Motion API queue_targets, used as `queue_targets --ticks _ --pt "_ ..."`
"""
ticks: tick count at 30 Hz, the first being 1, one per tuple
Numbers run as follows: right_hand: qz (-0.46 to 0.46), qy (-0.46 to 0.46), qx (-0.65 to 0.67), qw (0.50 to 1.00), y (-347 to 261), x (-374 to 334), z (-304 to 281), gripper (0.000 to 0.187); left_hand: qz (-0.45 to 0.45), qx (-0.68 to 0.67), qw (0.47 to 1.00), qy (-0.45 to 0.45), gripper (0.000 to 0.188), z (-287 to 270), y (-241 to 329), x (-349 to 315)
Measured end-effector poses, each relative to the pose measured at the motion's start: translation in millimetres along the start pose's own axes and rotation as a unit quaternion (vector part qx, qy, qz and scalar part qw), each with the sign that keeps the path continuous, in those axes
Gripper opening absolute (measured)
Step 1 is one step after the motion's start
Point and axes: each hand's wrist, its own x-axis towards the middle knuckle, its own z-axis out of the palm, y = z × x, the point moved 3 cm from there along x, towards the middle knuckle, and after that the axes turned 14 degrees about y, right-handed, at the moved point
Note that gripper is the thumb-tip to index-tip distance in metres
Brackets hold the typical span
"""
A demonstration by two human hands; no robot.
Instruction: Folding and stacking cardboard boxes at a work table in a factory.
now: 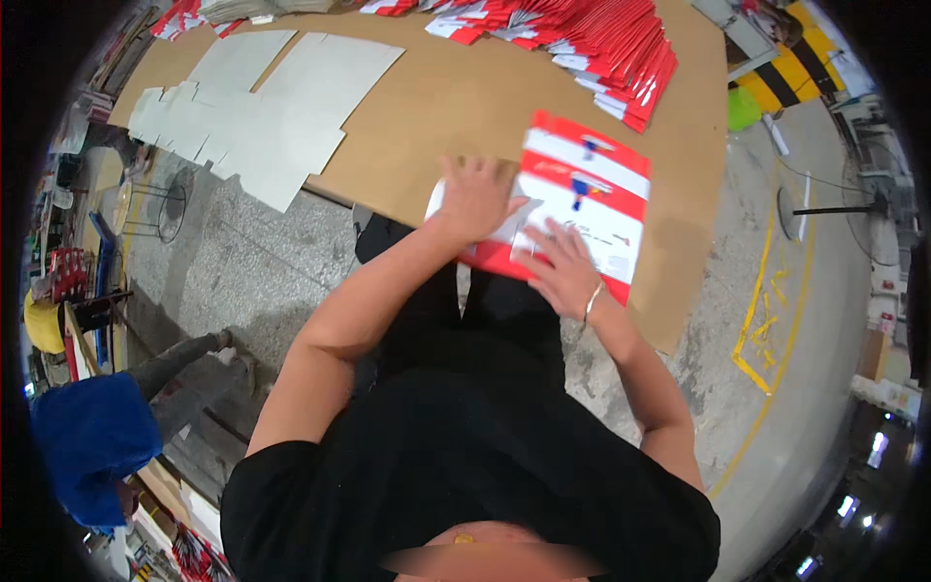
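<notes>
A flat red-and-white printed carton (587, 194) lies near the front edge of a brown table (456, 97). My left hand (475, 194) presses flat on the carton's left part, fingers spread. My right hand (562, 267) rests palm-down on the carton's near edge, a thin bracelet on its wrist. Both hands lie on the carton; neither is closed around it.
A fanned stack of the same red-and-white cartons (601, 44) runs along the table's far side. Plain grey die-cut cardboard sheets (262, 107) cover the left end. A person in blue (92, 436) sits at the lower left. Yellow lines (766, 310) mark the concrete floor on the right.
</notes>
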Motion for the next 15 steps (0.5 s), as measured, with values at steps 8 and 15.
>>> queue_targets --ticks 8,15 --pt "0.398 0.134 -0.001 0.907 86 -125 -69 0.065 -0.043 -0.031 0.996 0.078 0.058 25 -65 -34" --pt "0.566 0.16 0.442 0.677 153 -207 -106 0.073 -0.063 -0.084 0.992 0.076 0.054 24 -66 -33"
